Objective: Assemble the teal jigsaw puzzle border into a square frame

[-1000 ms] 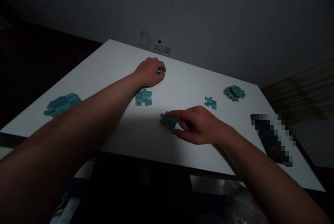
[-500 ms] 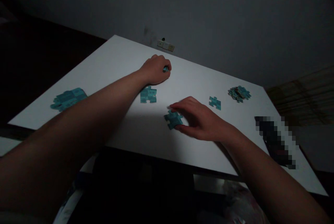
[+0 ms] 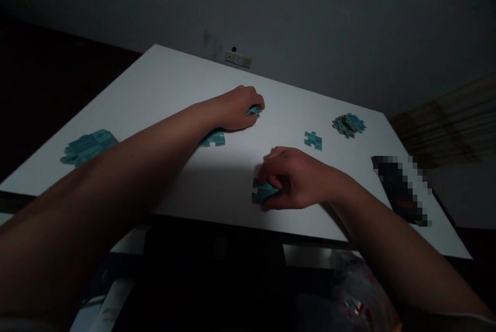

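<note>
My left hand point(image 3: 239, 108) is closed around a few teal puzzle pieces point(image 3: 254, 111), which peek out between thumb and fingers just above the tabletop. Under its wrist lies a teal puzzle section point(image 3: 214, 140), partly covered by the forearm. Nearer to me, my right hand point(image 3: 300, 177) grips another teal puzzle piece point(image 3: 261, 193) at the table surface, its fingers curled over the top and the thumb along the near side. The hand hides much of this piece. A single loose puzzle piece point(image 3: 313, 140) lies beyond my right hand.
The white table point(image 3: 163, 79) carries a heap of puzzle pieces point(image 3: 349, 125) at far right and a teal puzzle cluster point(image 3: 89, 147) at left. A dark, pixelated object point(image 3: 399, 192) lies near the right edge. Wall sockets point(image 3: 238, 59) sit behind; a plastic bag point(image 3: 360, 290) is below.
My right fingers have curled in over the piece, which they earlier held by its edges. My left hand has shifted right and nearer, covering more of the section under its wrist. The view has tilted slightly.
</note>
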`<state>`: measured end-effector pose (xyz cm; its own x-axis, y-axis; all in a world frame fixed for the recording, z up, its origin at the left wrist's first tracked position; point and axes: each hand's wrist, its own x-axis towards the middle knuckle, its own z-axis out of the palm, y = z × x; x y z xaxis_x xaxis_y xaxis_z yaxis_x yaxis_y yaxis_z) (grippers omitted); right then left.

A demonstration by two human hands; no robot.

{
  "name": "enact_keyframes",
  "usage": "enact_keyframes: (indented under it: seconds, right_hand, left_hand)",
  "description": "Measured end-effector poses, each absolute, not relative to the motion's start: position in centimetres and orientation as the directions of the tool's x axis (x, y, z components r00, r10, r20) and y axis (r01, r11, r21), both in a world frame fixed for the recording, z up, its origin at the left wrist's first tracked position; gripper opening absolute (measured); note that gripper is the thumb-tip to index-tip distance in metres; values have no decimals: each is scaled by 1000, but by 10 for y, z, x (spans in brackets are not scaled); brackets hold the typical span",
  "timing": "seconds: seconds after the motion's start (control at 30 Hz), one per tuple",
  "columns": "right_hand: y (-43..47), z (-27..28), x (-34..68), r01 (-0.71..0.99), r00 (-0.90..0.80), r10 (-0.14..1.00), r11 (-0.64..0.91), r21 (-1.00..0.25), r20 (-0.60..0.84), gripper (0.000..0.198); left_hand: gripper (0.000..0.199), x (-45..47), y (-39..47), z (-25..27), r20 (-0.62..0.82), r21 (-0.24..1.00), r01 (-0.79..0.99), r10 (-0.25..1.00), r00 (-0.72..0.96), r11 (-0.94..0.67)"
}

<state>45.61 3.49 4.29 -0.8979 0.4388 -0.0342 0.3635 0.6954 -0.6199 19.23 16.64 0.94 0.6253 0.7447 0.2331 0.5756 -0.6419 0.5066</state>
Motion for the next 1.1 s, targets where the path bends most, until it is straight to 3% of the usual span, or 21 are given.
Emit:
enact_keyframes:
  seconds: [0.1,0.17,0.27,0.37,0.43,0.63,0.73,0.9,1.1]
  right_hand:
    - [39,38,458,355,-880,474,663,-659,3,34]
    - [46,34,462,348,-822,561,631,-694,98,27]
    - [63,30,471,383,-575,755,589,-712,315,20]
    - [78,28,481,388,-311,842,536,-750,441,15]
    - [85,29,486,390,-247,869,494,-777,429,10]
    - [89,34,492,515,-333,879,473,-715,342,11]
    - [87,38,492,591,-380,873,484,-645,307,13]
    - [79,41,491,690,-482,870,448,-569,101,20]
    - [80,33,486,564,-439,886,403,-721,152,23]
  left_hand:
    - [44,199,157,13,217,505,545,709,671,-670]
    - [42,204,149,17,203,517,511,678,707,-687]
    - [40,212,134,23,165,566,439,618,769,-698]
    - [47,220,119,28,136,609,382,566,813,-695]
    - [55,224,110,32,119,614,364,538,835,-701]
    - [82,222,102,44,65,567,402,526,848,-719]
    - [77,216,106,49,37,524,457,556,830,-718]
    - [63,209,109,52,-44,533,539,615,788,-652]
    - [62,208,110,50,7,628,499,645,764,-597]
